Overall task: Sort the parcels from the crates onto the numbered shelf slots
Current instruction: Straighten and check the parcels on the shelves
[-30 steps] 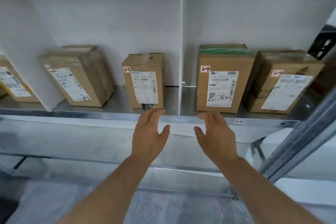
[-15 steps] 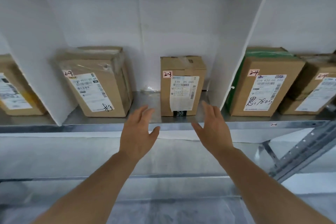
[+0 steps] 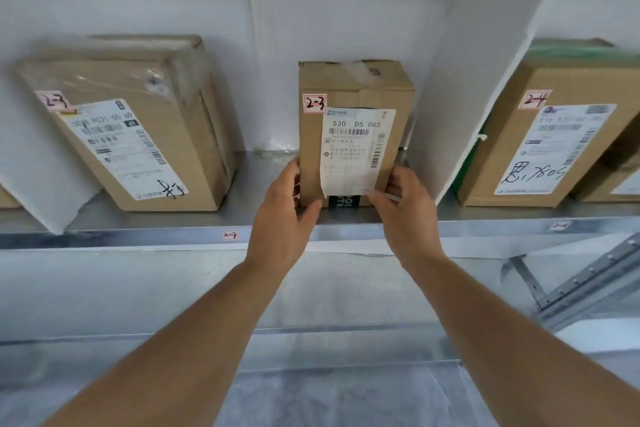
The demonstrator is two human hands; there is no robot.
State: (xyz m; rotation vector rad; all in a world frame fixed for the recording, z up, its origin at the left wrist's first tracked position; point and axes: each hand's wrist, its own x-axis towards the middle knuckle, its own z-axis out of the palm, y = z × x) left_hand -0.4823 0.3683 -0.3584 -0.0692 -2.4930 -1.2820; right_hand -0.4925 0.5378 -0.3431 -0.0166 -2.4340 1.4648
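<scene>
A small upright cardboard parcel (image 3: 353, 97) tagged 2-3, with a white shipping label, stands on the metal shelf (image 3: 485, 224) in the middle slot. My left hand (image 3: 282, 215) holds its lower left edge, thumb on the front face. At the lower right edge, my right hand (image 3: 405, 208) has its thumb on the label's bottom corner and fingers along the side. A larger taped parcel (image 3: 145, 135), also tagged 2-3, leans in the same slot to the left. A slot sticker (image 3: 230, 235) reading 2-3 is on the shelf lip.
White divider panels (image 3: 460, 80) separate the slots. The slot to the right holds a parcel (image 3: 554, 135) tagged 2-4 with green tape and another box behind it; a 2-4 sticker (image 3: 559, 226) marks that lip. A metal brace (image 3: 588, 281) runs below right. A lower shelf lies beneath.
Both hands reached forward from in front of the shelf lip and closed on the small 2-3 parcel's lower edges. The view moved closer and shifted left.
</scene>
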